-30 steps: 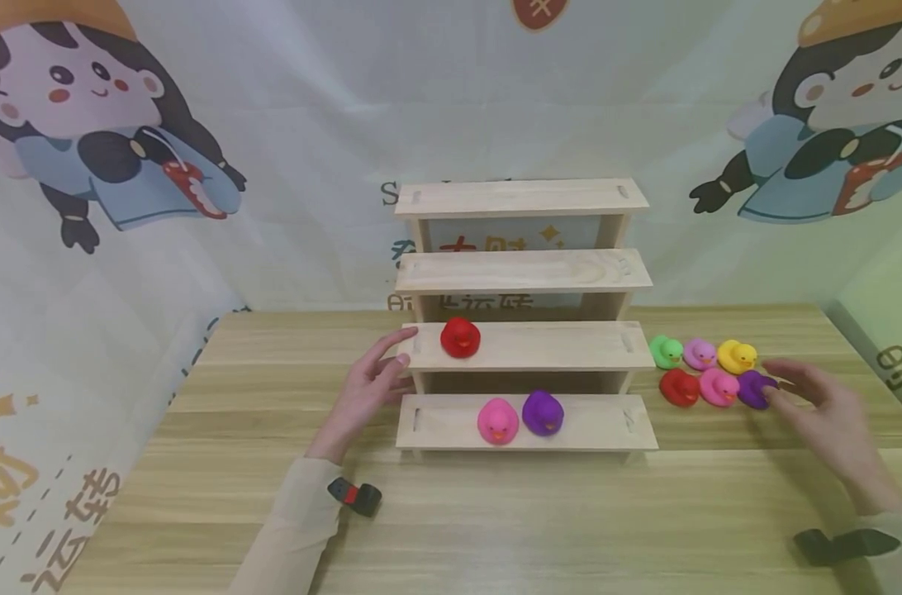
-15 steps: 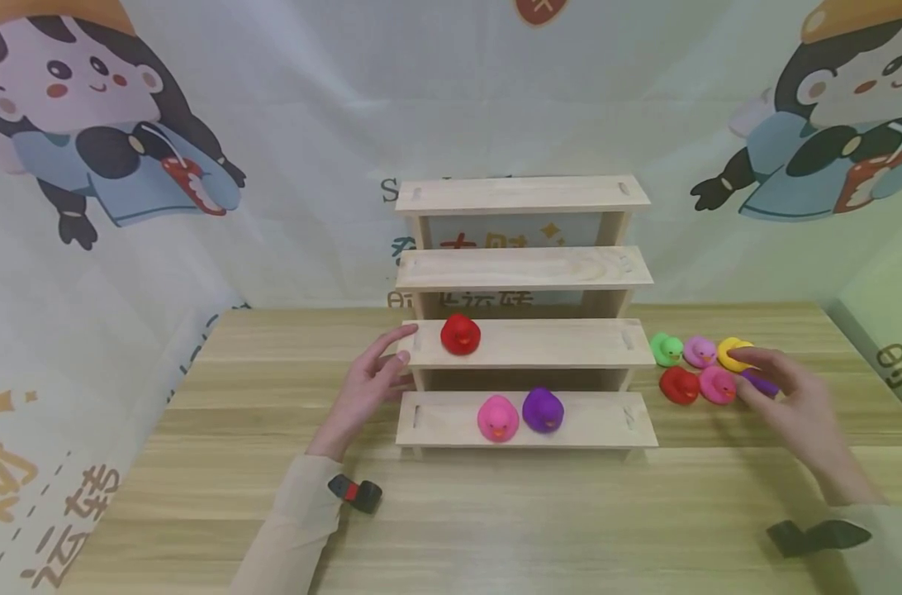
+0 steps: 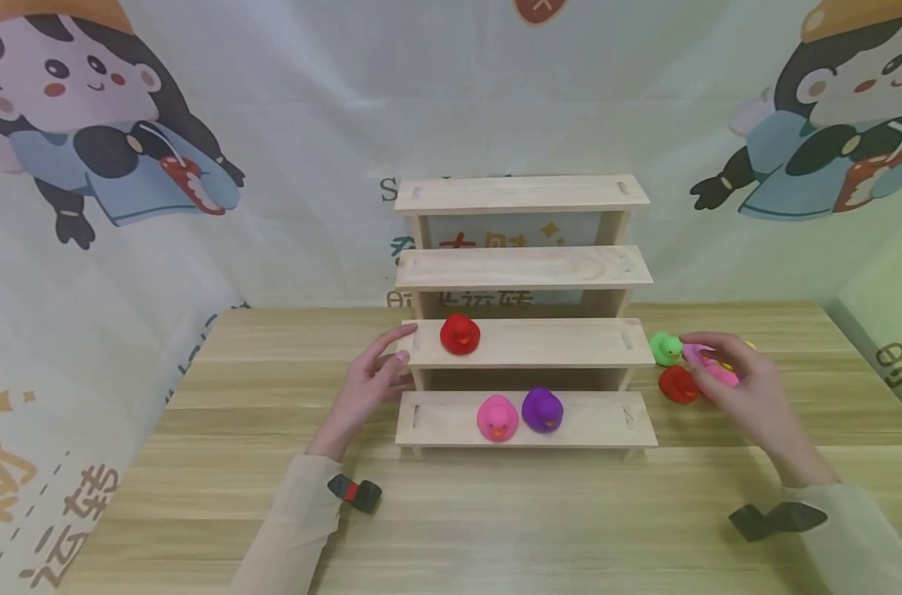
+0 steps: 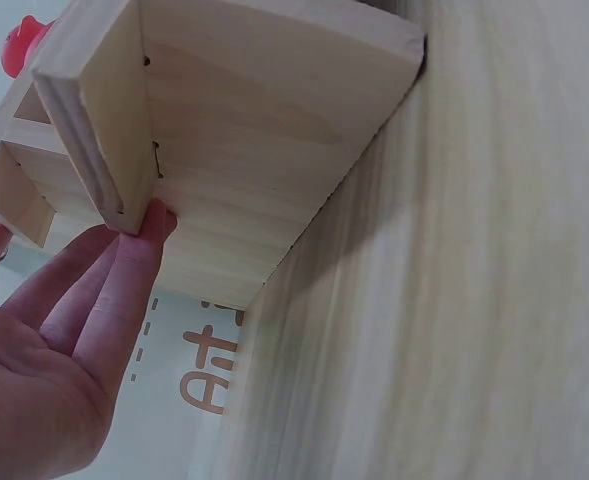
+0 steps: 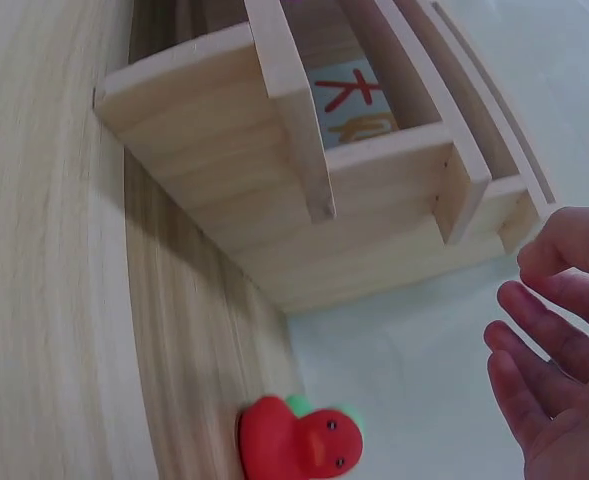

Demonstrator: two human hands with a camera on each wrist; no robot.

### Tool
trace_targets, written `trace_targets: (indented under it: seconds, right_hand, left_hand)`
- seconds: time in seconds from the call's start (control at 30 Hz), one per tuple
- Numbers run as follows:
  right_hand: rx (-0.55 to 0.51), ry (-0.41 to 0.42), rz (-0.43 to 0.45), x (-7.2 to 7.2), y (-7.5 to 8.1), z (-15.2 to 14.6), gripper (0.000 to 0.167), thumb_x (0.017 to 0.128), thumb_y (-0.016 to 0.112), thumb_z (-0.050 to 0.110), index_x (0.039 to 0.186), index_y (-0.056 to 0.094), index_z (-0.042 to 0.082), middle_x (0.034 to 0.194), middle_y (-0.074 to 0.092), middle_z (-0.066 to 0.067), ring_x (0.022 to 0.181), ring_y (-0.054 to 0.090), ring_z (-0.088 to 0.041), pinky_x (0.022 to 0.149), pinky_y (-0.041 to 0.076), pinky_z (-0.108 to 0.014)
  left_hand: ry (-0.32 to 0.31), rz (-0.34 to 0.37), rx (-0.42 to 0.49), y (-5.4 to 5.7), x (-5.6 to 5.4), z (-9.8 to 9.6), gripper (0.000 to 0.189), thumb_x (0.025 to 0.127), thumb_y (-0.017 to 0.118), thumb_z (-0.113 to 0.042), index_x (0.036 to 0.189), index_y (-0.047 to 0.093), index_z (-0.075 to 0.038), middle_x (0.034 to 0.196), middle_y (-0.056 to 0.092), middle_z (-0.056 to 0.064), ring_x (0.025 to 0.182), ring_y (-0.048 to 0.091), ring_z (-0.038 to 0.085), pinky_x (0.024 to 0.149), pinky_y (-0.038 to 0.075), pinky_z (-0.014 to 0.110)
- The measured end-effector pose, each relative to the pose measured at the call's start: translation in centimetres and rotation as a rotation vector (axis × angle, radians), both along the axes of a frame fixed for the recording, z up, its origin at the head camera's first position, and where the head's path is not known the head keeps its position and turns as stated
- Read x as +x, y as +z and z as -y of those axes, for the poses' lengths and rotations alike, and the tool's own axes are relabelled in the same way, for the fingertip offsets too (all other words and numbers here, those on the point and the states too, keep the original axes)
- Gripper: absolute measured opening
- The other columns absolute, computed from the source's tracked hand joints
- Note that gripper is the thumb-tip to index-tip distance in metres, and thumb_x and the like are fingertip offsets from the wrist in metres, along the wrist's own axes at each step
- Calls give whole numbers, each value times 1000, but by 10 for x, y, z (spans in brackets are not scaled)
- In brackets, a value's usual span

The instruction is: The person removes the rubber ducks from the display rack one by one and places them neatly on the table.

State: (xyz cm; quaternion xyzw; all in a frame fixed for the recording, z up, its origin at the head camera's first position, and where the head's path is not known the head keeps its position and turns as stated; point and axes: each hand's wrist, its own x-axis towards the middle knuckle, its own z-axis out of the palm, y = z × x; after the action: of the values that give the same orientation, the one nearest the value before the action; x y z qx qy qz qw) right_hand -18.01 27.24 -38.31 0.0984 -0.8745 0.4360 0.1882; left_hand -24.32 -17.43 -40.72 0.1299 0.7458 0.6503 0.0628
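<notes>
My left hand (image 3: 364, 386) rests its extended fingertips against the left end of a wooden stepped shelf (image 3: 525, 345). In the left wrist view its fingers (image 4: 124, 310) touch the board ends. Over the rubber ducks to the right of the shelf hovers my right hand (image 3: 752, 397), fingers loosely bent and nothing in them. Beneath and beside it are a green duck (image 3: 666, 349), a red duck (image 3: 677, 385), a bright pink duck (image 3: 724, 377) and a lilac duck (image 3: 693, 354). The yellow duck is mostly covered by the hand and the purple one is hidden.
On the shelf's lowest step sit a pink duck (image 3: 498, 419) and a purple duck (image 3: 543, 410). Another red duck (image 3: 460, 335) stands on the second step. The wood-grain table (image 3: 496, 521) backs onto a printed cloth (image 3: 310, 165).
My right hand has moved left across the duck group, from beside the purple duck to over the pink and lilac ones. The left hand stays at the shelf end.
</notes>
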Motion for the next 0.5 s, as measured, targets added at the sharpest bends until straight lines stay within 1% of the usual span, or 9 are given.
trace_targets:
  seconds: [0.07,0.13,0.27,0.37,0.5]
  right_hand:
    - [-14,16,-11,-2,1,5,29,89,65,-1,118,62,-1,112,62,5,99,54,5,83,42,-7]
    - [-29,33,-18,-3,1,10,30,88,64,-4,118,63,-1,113,62,6,98,55,5,83,43,-7]
    - [-38,65,-42,-7,2,20,31,86,65,-8,117,63,-2,116,62,-7,102,53,8,86,41,-7]
    - [-41,102,-89,-11,2,28,31,84,66,-12,114,64,-4,114,63,-17,104,54,7,89,41,-9]
    - [-61,153,-140,-15,4,38,32,82,65,-15,113,64,-5,111,64,-19,107,55,3,90,41,-11]
  left_hand:
    - [-1,0,2,0,0,0,42,103,50,-25,144,45,-20,136,48,28,106,60,44,84,51,54]
    - [-2,1,4,0,0,0,42,102,50,-25,144,45,-21,136,47,27,106,60,44,85,51,54]
    - [-2,0,3,0,0,0,42,102,50,-25,144,45,-21,136,48,27,106,61,44,85,51,54]
    - [-1,-5,-1,0,0,0,42,103,50,-24,144,45,-20,134,49,29,105,61,44,83,52,54]
    - [-2,-5,2,0,-1,0,42,103,49,-23,144,45,-20,132,50,30,104,62,44,81,53,53]
